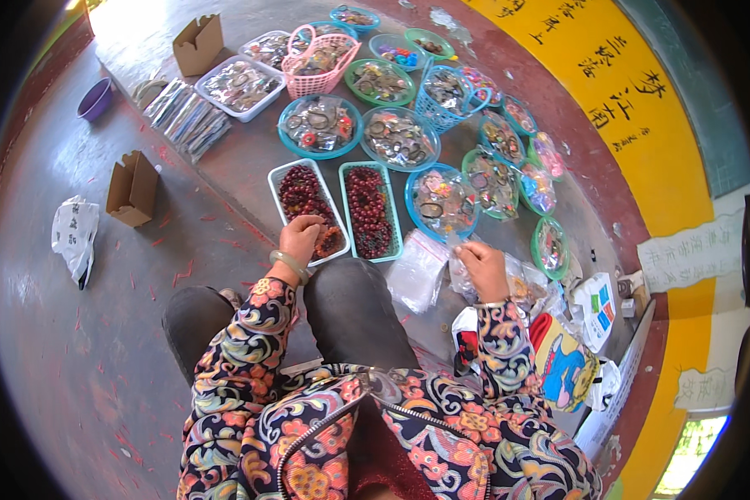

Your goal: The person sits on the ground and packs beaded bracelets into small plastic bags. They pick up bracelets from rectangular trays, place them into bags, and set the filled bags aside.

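Observation:
My left hand, with a bangle on its wrist, hangs over the near end of a white basket. Its fingertips are pinched together, and anything between them is too small to make out. Dark red bead bracelets fill that basket, with orange-brown beads beside my fingers. A pale green basket next to it holds more dark red bead bracelets. To the right, my right hand is closed, a clear plastic bag seemingly pinched at its fingertips. Flat clear bags lie between my hands.
Round baskets, including a blue one, hold bagged trinkets ahead and right. A pink handled basket stands farther off. Cardboard boxes, a white plastic bag and a purple basin are on the left floor. A cartoon-print bag sits by my right arm.

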Motion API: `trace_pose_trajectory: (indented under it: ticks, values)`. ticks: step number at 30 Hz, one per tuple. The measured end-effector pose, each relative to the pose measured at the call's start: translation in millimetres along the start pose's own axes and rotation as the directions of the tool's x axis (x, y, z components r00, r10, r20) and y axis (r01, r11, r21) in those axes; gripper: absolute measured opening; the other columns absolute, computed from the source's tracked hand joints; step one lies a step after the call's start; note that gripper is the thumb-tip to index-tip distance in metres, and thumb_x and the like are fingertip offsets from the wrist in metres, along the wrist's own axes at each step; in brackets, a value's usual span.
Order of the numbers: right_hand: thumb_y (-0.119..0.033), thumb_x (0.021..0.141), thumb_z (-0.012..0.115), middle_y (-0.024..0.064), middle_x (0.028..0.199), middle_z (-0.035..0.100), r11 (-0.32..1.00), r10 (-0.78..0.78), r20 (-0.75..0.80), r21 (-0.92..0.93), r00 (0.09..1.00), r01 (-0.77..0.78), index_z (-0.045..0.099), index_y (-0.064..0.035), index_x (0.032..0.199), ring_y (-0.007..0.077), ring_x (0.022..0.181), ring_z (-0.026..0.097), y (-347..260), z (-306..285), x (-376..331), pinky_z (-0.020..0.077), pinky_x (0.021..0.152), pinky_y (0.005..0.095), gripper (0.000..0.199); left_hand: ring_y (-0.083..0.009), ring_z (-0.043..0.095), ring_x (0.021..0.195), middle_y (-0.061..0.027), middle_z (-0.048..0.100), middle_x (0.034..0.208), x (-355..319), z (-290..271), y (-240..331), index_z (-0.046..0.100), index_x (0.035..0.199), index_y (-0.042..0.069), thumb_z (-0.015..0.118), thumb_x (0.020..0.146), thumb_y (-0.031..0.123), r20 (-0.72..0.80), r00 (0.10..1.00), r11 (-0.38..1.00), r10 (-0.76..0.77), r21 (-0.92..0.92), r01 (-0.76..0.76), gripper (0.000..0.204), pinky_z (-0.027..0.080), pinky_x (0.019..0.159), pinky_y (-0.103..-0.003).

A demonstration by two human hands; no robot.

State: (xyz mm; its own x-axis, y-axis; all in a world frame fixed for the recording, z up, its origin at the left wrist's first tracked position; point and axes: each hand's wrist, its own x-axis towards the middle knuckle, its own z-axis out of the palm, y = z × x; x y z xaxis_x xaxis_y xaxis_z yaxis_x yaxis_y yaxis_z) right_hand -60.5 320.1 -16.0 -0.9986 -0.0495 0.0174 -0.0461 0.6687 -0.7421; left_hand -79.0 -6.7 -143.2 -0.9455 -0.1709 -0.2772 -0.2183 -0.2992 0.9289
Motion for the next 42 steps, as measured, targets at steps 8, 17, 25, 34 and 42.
trace_pose_trajectory:
  ticks: [8,17,25,34,42]
  values:
    - [-0.017,0.083,0.052,0.0138,0.091,0.063,0.721,-0.417,-0.031,-0.62,0.909,0.31,0.059,-0.0055,0.091,0.0288,0.078,0.062,55.8,40.1,-7.3,0.049,0.067,0.0385,0.016,-0.0163,0.061,0.074,-0.0124,0.064,0.084,-19.4,5.7,16.9,0.059,0.095,-0.005,0.046,0.082,0.002,0.127,0.985,0.975,0.118,0.176,-0.139,0.02,0.05,0.07,-0.027]
    - [-0.018,0.082,0.049,0.013,0.104,0.061,0.674,-0.361,0.173,-0.631,0.917,0.384,0.058,-0.0119,0.097,0.0265,0.093,0.06,131.7,130.0,-37.5,0.0477,0.074,0.0389,0.019,-0.0159,0.061,0.074,-0.0116,0.064,0.083,-19.3,-4.3,2.3,0.06,0.095,-0.004,0.047,0.082,0.003,0.141,0.982,0.941,0.125,0.296,-0.162,0.02,0.05,0.069,-0.027]
    - [-0.015,0.078,0.05,0.0129,0.113,0.055,0.634,-0.372,0.389,-0.556,0.843,0.537,0.054,-0.0124,0.104,0.026,0.1,0.056,153.1,126.3,-49.5,0.046,0.075,0.0384,0.026,-0.0144,0.06,0.071,-0.01,0.064,0.081,-16.3,-0.4,-4.3,0.061,0.095,-0.002,0.049,0.082,0.005,0.14,0.987,0.945,0.079,0.306,-0.119,0.019,0.05,0.064,-0.026]
    - [-0.014,0.076,0.049,0.015,0.117,0.052,0.493,-0.541,0.446,-0.519,0.713,0.698,0.057,-0.0084,0.1,0.0292,0.113,0.049,149.8,107.9,-47.9,0.0406,0.086,0.04,0.025,-0.0144,0.06,0.071,-0.0093,0.064,0.082,-14.8,-0.3,-6.5,0.061,0.095,-0.002,0.049,0.082,0.005,0.151,0.987,0.948,0.062,0.301,-0.106,0.019,0.05,0.065,-0.026]
    - [-0.019,0.077,0.053,0.0169,0.126,0.045,0.563,-0.405,0.457,-0.557,0.792,0.61,0.053,-0.0087,0.11,0.03,0.122,0.038,132.0,117.6,-65.5,0.0328,0.094,0.0481,0.035,-0.0142,0.059,0.071,-0.0091,0.063,0.081,-15.1,0.1,-5.2,0.061,0.095,-0.003,0.048,0.082,0.005,0.162,0.986,0.957,0.038,0.277,-0.082,0.02,0.049,0.065,-0.026]
